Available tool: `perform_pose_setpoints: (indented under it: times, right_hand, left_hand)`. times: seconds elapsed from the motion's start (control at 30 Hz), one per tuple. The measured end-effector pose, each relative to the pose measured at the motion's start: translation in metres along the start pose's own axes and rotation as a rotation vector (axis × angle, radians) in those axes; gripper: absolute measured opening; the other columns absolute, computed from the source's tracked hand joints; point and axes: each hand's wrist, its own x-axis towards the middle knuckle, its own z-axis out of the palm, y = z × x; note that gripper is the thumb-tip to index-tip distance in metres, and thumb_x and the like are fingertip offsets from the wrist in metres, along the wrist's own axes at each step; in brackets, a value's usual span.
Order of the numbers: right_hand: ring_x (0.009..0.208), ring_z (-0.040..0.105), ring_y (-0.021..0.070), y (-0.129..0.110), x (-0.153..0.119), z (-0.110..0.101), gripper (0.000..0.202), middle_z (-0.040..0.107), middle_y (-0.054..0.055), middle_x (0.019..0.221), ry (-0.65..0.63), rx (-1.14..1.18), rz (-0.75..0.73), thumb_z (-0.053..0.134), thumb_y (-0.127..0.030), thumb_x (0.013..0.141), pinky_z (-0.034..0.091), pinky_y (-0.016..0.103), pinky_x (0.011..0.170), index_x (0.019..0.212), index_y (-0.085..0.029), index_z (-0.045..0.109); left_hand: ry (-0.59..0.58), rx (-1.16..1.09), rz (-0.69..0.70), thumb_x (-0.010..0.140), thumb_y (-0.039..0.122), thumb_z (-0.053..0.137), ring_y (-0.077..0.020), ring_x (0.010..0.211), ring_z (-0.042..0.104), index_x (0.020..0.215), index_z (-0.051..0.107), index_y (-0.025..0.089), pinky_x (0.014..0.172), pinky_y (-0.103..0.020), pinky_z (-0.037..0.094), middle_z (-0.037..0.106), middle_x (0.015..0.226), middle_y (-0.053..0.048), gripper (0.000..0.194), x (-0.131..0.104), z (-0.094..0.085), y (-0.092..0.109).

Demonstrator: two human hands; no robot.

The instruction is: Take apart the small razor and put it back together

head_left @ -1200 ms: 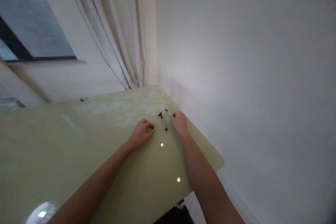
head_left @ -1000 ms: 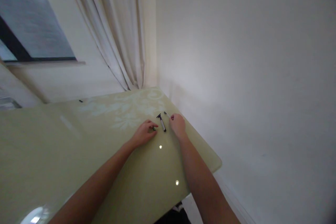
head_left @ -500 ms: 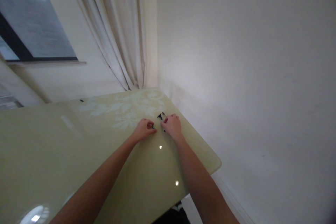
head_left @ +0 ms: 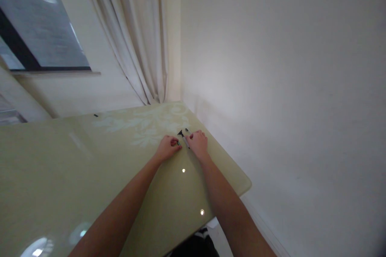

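Right now both hands sit close together near the far right corner of the table (head_left: pixel 90 176), which is pale yellow-green, shiny, and has a faint white flower pattern on it. Between the hands lies a small razor (head_left: pixel 182 136) with a dark head and a grey handle. Its head points away from the person, and its handle runs back under the right hand's fingers. The right hand (head_left: pixel 197 144) rests on the table with its fingers curled over the razor's handle. It looks like its grip is pinching the handle, but the thing is so small that I cannot tell for sure. The left hand (head_left: pixel 167 149) rests just beside it, with the fingers curled in and the fingertips pressed together at a tiny dark bit (head_left: pixel 178 143) that I cannot make out. Another tiny dark piece (head_left: pixel 187 130) lies on the table just past the razor's head, near the right hand's fingertips. Both bare arms reach out long across the table. A small dark speck (head_left: pixel 95 115) lies far off to the left on the table. Behind the table hangs a cream curtain (head_left: pixel 141 36), with a window (head_left: pixel 36 28) to its left and a plain white wall (head_left: pixel 271 68) to its right. Round lights shine back off the tabletop.
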Motion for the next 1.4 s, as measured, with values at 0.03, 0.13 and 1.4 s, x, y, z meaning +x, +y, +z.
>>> perform_pose_setpoints:
  times: [0.03,0.13,1.4]
  right_hand:
    - [0.104,0.061,0.0272,0.003,0.001,0.000,0.024,0.070,0.015,0.107,-0.006,-0.014,0.010,0.062,-0.034,0.095,0.043,0.034,0.086,0.089,-0.018,0.078]
    - [0.100,0.063,0.0258,0.010,0.002,-0.001,0.023,0.071,0.016,0.106,-0.025,-0.035,0.007,0.056,-0.021,0.097,0.043,0.032,0.082,0.096,-0.015,0.078]
    - [0.118,0.051,0.0317,-0.017,-0.022,0.007,0.027,0.065,0.020,0.123,0.052,-0.172,-0.268,0.055,-0.030,0.097,0.035,0.042,0.096,0.114,-0.014,0.069]
  left_hand:
    - [0.006,0.002,0.002,0.068,0.030,0.084,-0.0205,0.086,0.071,0.097,0.078,0.015,0.083,-0.032,0.057,0.070,0.103,-0.010,0.033,-0.001,0.000,0.000]
    - [0.023,0.006,-0.003,0.071,0.029,0.083,-0.0195,0.085,0.071,0.099,0.078,0.014,0.083,-0.031,0.057,0.070,0.103,-0.010,0.032,-0.002,0.000,0.001]
    - [0.238,0.102,-0.003,0.079,0.040,0.076,-0.0186,0.079,0.063,0.103,0.076,0.016,0.076,-0.030,0.049,0.068,0.083,-0.004,0.034,-0.022,-0.004,0.002]
